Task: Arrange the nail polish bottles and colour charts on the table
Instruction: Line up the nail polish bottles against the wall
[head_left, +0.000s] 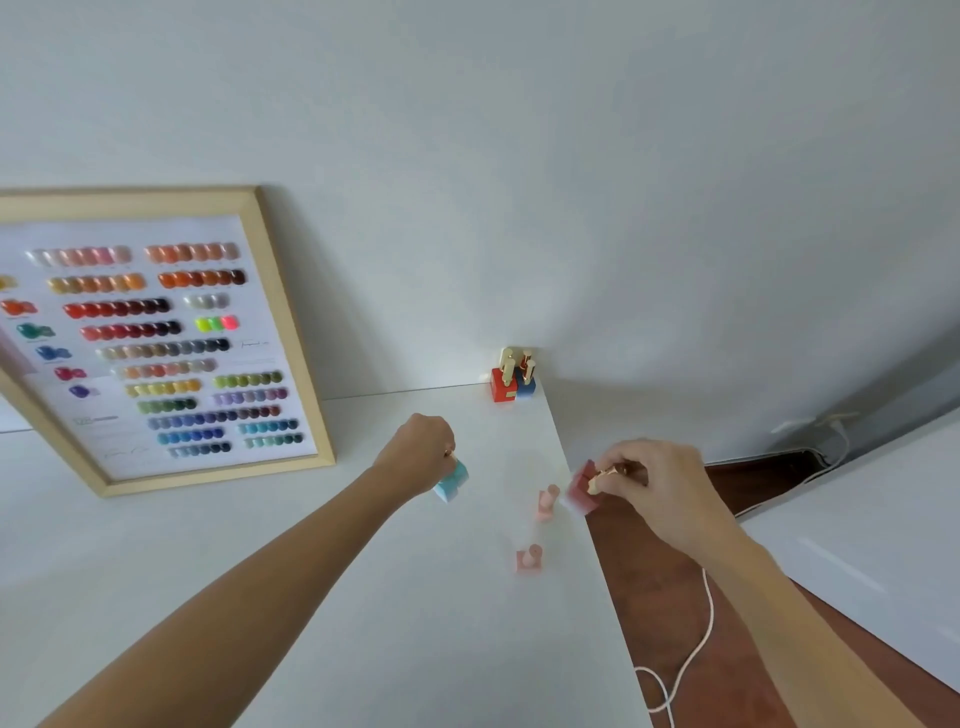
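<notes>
The left hand (423, 447) is closed over the gold cap of a pale blue bottle (453, 482), holding it near the middle of the white table (311, 597). The right hand (657, 486) grips a red-pink bottle (581, 488) by its gold cap, tilted, right at the table's right edge. Between the hands and nearer the right edge are two pale pink bottles (546, 503) (529, 558); motion blur makes it hard to tell whether they stand upright. At the far right corner a red bottle (502, 385) and a blue bottle (525, 387) stand touching, against the wall. A framed colour chart (171, 343) leans on the wall along the far edge, left of the hands. A white cord (701, 639) trails over the floor beside the table.
</notes>
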